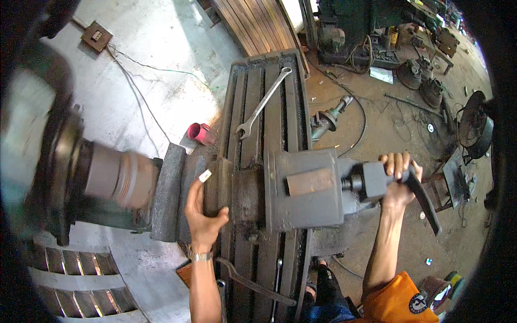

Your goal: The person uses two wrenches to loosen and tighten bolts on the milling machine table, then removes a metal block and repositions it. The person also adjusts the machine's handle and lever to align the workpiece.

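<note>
A dark machine vise (304,210) sits across the slotted machine table (242,113). My right hand (399,175) is closed round the hub end of the vise's crank handle (425,202), at the right end of its screw. Against the vise's left jaw (218,185) rests my left hand (204,218), fingers stretched along its side and thumb apart at the near edge. Something small and white (205,175) is at a fingertip; I cannot tell whether it is a wrapping or a separate piece. On top of the vise's sliding part lies a flat brownish plate (311,182).
A combination wrench (264,103) lies on the table's far part. Another slim wrench (277,285) and a curved dark bar (253,284) are at the near end. To the left stands a blurred machine spindle (116,175). A red mug (200,133) sits beyond the vise.
</note>
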The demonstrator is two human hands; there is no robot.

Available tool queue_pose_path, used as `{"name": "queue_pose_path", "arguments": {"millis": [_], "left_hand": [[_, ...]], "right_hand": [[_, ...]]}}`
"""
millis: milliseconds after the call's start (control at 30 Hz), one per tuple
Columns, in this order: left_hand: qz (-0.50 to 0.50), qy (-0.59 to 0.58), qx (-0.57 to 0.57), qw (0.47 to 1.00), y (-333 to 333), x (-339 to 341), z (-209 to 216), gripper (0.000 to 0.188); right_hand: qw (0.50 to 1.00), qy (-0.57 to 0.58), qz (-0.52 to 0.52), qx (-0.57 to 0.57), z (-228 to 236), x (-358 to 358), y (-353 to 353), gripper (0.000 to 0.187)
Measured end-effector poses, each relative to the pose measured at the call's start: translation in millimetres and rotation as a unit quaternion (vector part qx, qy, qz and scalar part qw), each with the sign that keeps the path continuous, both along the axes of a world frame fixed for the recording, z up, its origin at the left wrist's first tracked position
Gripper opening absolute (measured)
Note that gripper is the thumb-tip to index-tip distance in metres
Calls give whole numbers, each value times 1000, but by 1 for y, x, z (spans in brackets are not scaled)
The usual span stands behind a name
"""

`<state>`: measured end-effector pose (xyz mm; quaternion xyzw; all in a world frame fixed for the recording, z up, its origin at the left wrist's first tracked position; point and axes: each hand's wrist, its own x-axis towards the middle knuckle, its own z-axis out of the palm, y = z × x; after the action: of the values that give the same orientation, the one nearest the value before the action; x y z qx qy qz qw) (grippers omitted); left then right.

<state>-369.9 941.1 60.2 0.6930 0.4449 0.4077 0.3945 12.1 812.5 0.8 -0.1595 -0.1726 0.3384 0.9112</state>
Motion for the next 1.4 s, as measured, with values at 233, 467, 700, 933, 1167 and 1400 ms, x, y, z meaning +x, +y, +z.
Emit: {"name": "queue_pose_path", "arguments": {"millis": [233,467,700,933,1167,1400], "left_hand": [[3,-14,1,1000,11,4,9,92],[-29,-39,-36,998,27,16,9,101],[-18,-150,23,988,-8,-3,-9,98],[-67,-26,30,997,21,-14,-8,96],[-82,-36,12,996,2,-6,-9,87],[45,-11,75,996,-33,24,-14,76]], "right_hand": [[999,23,-48,-10,7,-28,-27,33],[998,-7,49,47,-12,34,32,30],[990,53,89,91,-7,17,10,31],[986,-7,68,150,-19,-7,-19,34],[986,25,58,155,-34,7,-1,38],[973,223,-40,-53,-24,64,70,24]]}}
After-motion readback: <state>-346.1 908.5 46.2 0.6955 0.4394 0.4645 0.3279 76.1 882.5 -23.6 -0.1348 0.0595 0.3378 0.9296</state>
